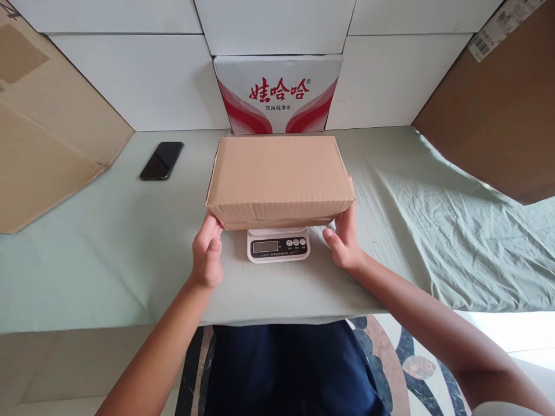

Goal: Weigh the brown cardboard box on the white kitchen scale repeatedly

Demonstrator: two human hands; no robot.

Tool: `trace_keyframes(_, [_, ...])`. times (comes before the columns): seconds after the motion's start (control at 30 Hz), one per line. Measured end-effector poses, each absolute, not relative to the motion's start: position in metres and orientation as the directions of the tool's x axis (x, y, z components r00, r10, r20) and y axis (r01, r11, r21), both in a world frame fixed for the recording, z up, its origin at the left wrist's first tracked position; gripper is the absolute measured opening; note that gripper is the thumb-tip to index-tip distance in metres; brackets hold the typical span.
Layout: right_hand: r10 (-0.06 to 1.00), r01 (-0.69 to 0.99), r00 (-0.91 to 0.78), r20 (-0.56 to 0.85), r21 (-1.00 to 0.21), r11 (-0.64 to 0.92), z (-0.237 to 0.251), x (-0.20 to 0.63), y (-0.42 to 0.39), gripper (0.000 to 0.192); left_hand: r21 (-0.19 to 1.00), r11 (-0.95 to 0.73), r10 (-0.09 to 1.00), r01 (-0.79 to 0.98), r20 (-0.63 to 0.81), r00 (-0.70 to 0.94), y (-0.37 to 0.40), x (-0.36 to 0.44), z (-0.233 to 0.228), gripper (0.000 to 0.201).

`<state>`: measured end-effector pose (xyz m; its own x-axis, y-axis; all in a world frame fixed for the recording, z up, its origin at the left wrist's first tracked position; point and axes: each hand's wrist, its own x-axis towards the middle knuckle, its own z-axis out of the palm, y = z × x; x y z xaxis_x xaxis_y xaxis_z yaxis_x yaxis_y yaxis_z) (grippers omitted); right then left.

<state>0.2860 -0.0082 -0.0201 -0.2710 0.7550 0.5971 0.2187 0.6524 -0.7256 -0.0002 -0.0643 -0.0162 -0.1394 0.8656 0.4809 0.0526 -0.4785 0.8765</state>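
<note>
A closed brown cardboard box (280, 170) is held between both hands over a small white digital kitchen scale (278, 245). My left hand (208, 252) grips the box's lower left corner, its thumb in front and the other fingers partly hidden by the box. On the opposite side, my right hand (344, 237) has its fingers along the lower right edge. The scale's dark display and several round buttons show in front of the box; its weighing platform is hidden below. Whether the box touches the platform, I cannot tell.
A black smartphone (162, 161) lies on the pale green cloth (108, 254) at the left. Behind stands a white and red carton (278, 95) against the white wall. Large cardboard panels flank the table, one left (47, 133) and one right (498, 110).
</note>
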Motion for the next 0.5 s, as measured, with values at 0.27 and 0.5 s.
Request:
trace_keyframes(0.27, [0.754, 0.278, -0.256, 0.605, -0.701, 0.657, -0.0170, 0.2856, -0.0101, 0.095, 0.883, -0.457, 0.877, 0.106, 0.467, -0.115, -0.0655, -0.0048, -0.0233, 0.070])
trace_keyframes(0.5, [0.769, 0.281, -0.234, 0.594, -0.716, 0.639, -0.0161, 0.2855, -0.0108, 0.095, 0.879, -0.467, 0.871, 0.092, 0.476, -0.124, -0.0669, -0.0044, -0.0244, 0.065])
